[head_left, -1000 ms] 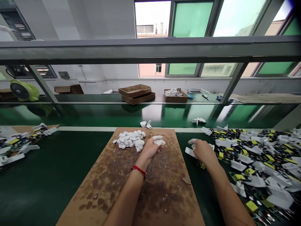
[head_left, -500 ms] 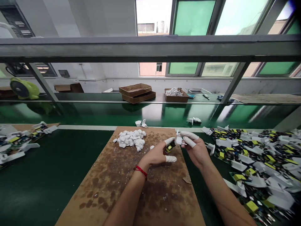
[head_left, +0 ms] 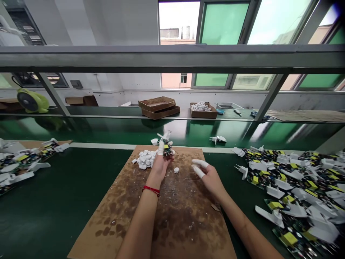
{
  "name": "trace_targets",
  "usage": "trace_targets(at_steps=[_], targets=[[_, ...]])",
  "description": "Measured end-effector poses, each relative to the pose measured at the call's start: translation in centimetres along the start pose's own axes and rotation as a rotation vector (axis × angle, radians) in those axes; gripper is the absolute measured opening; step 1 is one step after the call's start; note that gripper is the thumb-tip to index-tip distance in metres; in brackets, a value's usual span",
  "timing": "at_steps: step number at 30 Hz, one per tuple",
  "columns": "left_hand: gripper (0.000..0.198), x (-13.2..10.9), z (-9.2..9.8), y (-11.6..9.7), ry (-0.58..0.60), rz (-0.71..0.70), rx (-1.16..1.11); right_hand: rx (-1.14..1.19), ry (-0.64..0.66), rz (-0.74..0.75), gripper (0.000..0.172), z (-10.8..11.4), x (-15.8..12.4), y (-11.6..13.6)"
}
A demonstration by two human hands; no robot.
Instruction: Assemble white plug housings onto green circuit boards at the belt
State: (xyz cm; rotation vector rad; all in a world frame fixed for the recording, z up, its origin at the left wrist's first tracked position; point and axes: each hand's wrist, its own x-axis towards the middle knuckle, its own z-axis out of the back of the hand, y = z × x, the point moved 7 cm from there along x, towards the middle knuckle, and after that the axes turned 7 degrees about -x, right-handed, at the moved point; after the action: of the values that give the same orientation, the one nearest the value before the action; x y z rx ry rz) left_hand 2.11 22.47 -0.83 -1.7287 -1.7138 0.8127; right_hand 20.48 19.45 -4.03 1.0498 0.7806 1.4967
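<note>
Up and away goes the left hand (head_left: 161,163), carrying the little circuit board (head_left: 168,148) from mid-sheet to the far edge of the cardboard sheet (head_left: 185,190), and the right hand (head_left: 211,178) has let go of it! The hands are well apart now. Left hand has that board clamped between thumb and fingers, with a white plug piece (head_left: 165,136) poking up from it, just beside and above the heap of white moulded pieces (head_left: 145,159). Right hand is empty, fingers loosely curled, white finger cots (head_left: 198,167) on the two that show, hovering over bare cardboard. Between the hands, one lone white lump (head_left: 176,170) sits on the sheet. Red string bracelet (head_left: 151,189) on the left wrist. Over on the right, across the green conveyor belt (head_left: 81,187), a big spread of boards with white plug housings (head_left: 293,190), one loose plug (head_left: 217,139) out on the far belt beyond the sheet, and up past the rail, a cardboard tray of white pieces (head_left: 203,110)
</note>
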Motion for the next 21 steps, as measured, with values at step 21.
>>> trace_targets(at_steps=[21], targets=[[0.055,-0.7,-2.0,1.0,0.198,-0.062,0.37,-0.772,0.246,0.507,0.022,-6.1,0.3,3.4]])
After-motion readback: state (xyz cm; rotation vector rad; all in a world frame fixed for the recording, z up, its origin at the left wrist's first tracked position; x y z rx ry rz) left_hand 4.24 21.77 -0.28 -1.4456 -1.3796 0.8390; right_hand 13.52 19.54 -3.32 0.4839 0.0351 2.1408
